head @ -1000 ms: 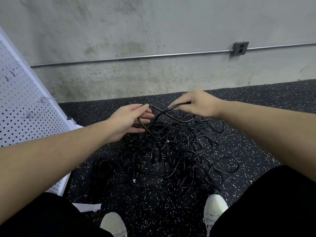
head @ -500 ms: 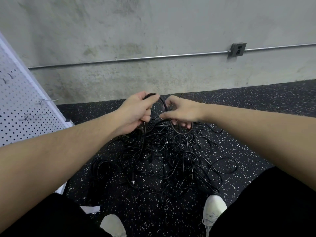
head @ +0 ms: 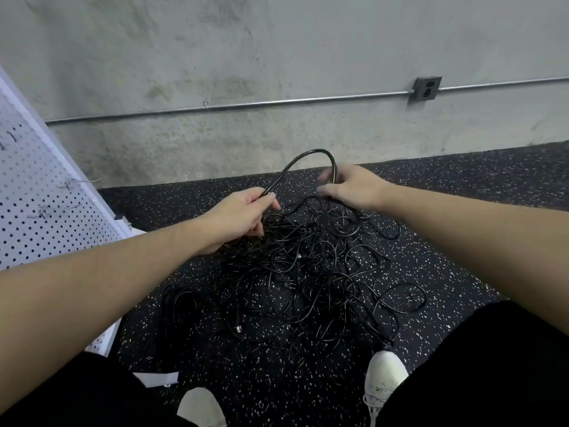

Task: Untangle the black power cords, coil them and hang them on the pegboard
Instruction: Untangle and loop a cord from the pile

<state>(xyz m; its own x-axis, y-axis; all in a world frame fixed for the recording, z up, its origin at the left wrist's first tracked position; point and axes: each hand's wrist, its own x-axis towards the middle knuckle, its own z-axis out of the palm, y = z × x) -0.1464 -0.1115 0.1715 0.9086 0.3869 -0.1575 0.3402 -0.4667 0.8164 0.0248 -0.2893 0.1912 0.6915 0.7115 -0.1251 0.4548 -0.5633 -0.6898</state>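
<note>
Item, nearest: my white shoes point(head: 385, 377), planted on the speckled black floor point(head: 462, 241) just short of the pile.

Item: the black power cords point(head: 308, 272), one dense tangle lying on the floor between my shoes and my hands; no single long axis, loops running every way, with one plug end point(head: 238, 329) lying at the near left edge.

Item: a smaller bundle point(head: 178, 303), lying just left of the tangle; whether it was properly coiled I could not tell.

Item: my left hand point(head: 243, 217), fingers curled and pinching one end of a raised loop point(head: 308, 158).

Item: my right hand point(head: 354, 186), fingers blurred but curled round the loop's other leg. The loop arched up clear of the pile, its span running left to right between my hands, both legs dropping back into the tangle.

Handling note, as I judged it: draw the loop up slowly, feed it hand over hand, and stop where it snagged instead of hauling, since pulling would tighten knots below.

Item, far left: the white pegboard point(head: 37, 211) with bare metal hooks point(head: 54, 209), nothing hung on them.

Item, farthest: concrete wall, conduit point(head: 246, 104), outlet box point(head: 426, 87).
</note>
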